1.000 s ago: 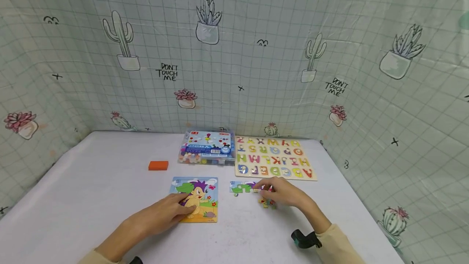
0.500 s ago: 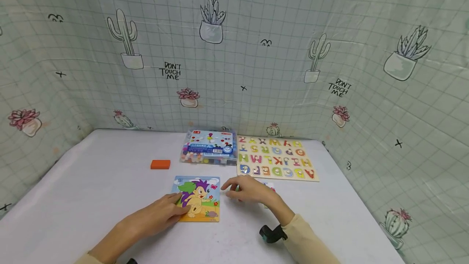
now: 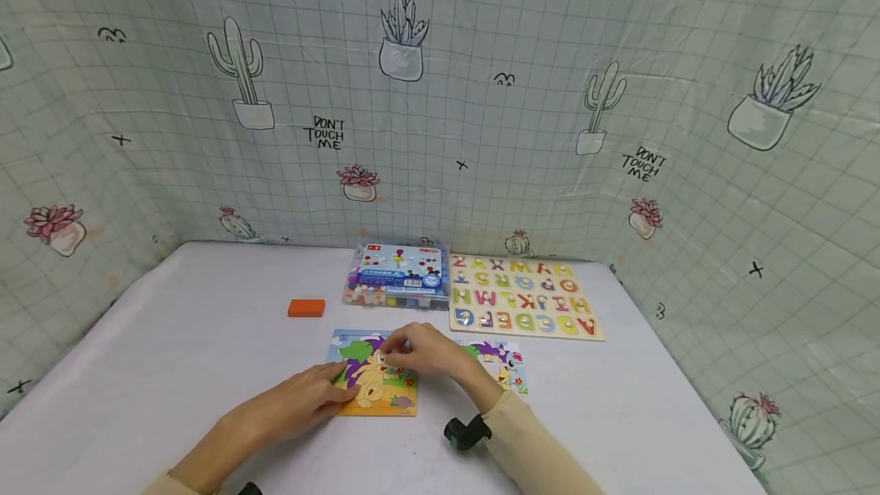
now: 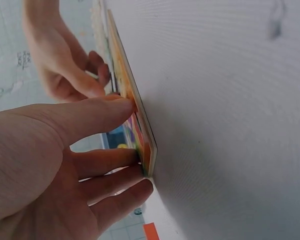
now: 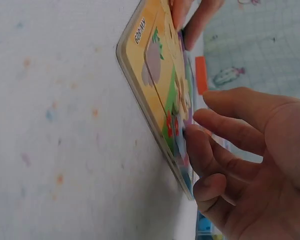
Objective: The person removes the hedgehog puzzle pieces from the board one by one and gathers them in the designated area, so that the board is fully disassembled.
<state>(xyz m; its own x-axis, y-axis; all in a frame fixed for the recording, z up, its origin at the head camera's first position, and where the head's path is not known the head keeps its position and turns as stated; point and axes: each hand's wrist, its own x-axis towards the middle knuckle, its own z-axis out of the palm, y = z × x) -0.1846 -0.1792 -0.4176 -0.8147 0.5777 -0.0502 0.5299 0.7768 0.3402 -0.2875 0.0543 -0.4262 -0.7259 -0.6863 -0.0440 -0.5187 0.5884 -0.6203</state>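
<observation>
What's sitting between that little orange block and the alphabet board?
The clear plastic box with a blue label lies between the orange block and the alphabet board, as the head view shows.

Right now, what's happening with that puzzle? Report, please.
Left hand touching puzzle. Right hand at hedgehog's face; grip unclear. More puzzle pieces lie to the right. Nothing apparently in the way.

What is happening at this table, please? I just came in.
A person has both hands at a hedgehog puzzle. Their left hand rests on its left side; the right hand is at its upper right part, but whether it holds a piece is unclear. More pieces lie right of the puzzle. A letter board, plastic box and orange block sit farther back.
</observation>
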